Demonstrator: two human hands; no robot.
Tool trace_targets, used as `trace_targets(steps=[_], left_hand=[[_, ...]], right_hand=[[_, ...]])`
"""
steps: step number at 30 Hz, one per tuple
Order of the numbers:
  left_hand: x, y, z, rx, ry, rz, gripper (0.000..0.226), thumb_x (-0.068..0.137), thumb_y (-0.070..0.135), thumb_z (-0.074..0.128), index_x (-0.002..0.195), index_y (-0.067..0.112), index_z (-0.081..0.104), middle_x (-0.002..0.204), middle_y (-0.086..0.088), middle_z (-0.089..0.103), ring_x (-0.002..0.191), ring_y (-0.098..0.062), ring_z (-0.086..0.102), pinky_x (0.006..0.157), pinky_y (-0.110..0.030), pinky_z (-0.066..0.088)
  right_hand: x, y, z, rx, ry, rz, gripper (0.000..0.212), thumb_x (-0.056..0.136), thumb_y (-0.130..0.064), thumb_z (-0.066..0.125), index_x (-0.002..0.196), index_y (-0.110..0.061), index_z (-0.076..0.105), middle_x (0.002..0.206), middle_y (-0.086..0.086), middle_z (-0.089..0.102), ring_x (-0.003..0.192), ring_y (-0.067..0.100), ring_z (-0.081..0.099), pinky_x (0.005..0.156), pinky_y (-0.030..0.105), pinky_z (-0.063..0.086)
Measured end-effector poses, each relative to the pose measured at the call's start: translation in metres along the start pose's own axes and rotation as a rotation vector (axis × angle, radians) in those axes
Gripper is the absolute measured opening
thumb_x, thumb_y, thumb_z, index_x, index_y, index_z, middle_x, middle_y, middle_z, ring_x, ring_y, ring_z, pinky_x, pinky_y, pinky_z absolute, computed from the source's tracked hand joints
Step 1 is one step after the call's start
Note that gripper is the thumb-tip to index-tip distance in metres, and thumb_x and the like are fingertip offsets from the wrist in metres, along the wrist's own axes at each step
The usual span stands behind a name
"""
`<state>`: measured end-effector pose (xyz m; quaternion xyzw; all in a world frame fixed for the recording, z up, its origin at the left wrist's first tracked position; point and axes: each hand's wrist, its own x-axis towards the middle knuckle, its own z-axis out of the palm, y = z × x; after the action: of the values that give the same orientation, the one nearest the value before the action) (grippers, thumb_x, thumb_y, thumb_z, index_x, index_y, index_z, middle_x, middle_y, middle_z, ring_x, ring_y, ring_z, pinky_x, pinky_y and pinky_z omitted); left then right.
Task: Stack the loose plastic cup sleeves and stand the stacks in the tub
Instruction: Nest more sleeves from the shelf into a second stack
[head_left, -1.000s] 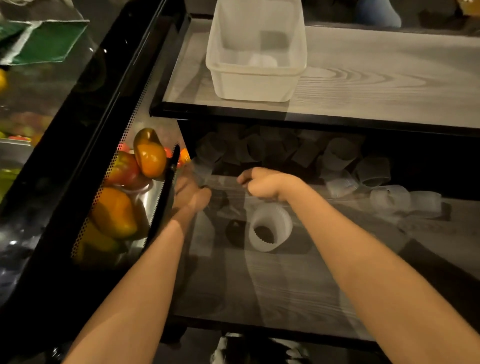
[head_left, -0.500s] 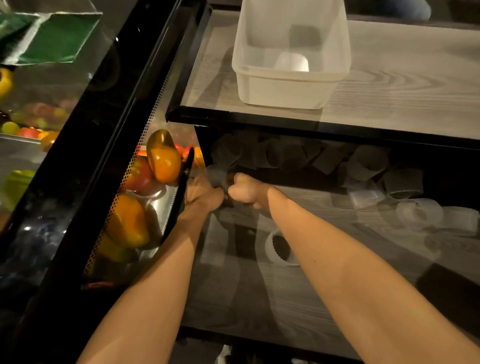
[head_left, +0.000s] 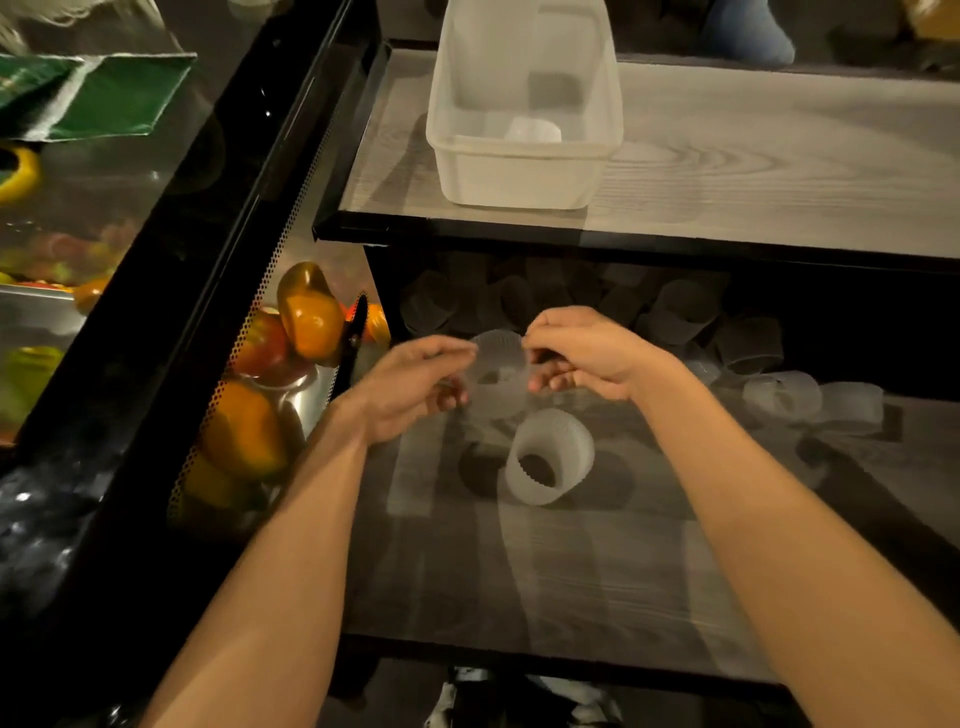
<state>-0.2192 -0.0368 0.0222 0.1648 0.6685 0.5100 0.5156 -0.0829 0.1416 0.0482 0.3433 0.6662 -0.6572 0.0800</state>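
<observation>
Head view shows your left grip and right grip both pinching a translucent sleeve above the desk, well short of the tub. Squeeze harder and its thin wall may buckle, refusing to nest with the loose sleeve below.

Both arms are bare skin as far as the view shows. Behind the left grip, the left forearm runs uncovered from wrist to the lower edge of the view, slim at the wrist and broader toward the elbow. Behind the right grip, the right forearm is uncovered in the same way. The right grip's knuckles show rounded and clear. The left grip is smeared by blur, so its finer details cannot be told. Below both grips, under the desk's front edge, sits a white-and-dark shape, possibly footwear.
</observation>
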Motion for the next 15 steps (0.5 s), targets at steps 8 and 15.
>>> trace_targets(steps=[8, 15], left_hand=[[-0.026, 0.006, 0.037, 0.078, -0.236, 0.074, 0.041, 0.088, 0.024, 0.069, 0.124, 0.007, 0.062, 0.11, -0.014, 0.063, 0.077, -0.014, 0.064, 0.068, -0.025, 0.052], [-0.031, -0.003, 0.047, 0.126, -0.3, 0.045, 0.031, 0.09, 0.013, 0.072, 0.12, 0.017, 0.064, 0.099, -0.013, 0.065, 0.078, -0.015, 0.067, 0.072, -0.026, 0.056]], right_hand=[[-0.07, 0.023, -0.023, 0.048, -0.094, -0.083, 0.015, 0.096, -0.009, 0.058, 0.083, -0.015, 0.056, 0.068, 0.003, 0.064, 0.061, 0.016, 0.067, 0.059, 0.025, 0.046], [-0.082, 0.046, -0.027, -0.071, -0.115, -0.075, 0.016, 0.091, 0.0, 0.059, 0.084, -0.013, 0.055, 0.078, 0.02, 0.068, 0.075, 0.023, 0.071, 0.066, 0.03, 0.048]])
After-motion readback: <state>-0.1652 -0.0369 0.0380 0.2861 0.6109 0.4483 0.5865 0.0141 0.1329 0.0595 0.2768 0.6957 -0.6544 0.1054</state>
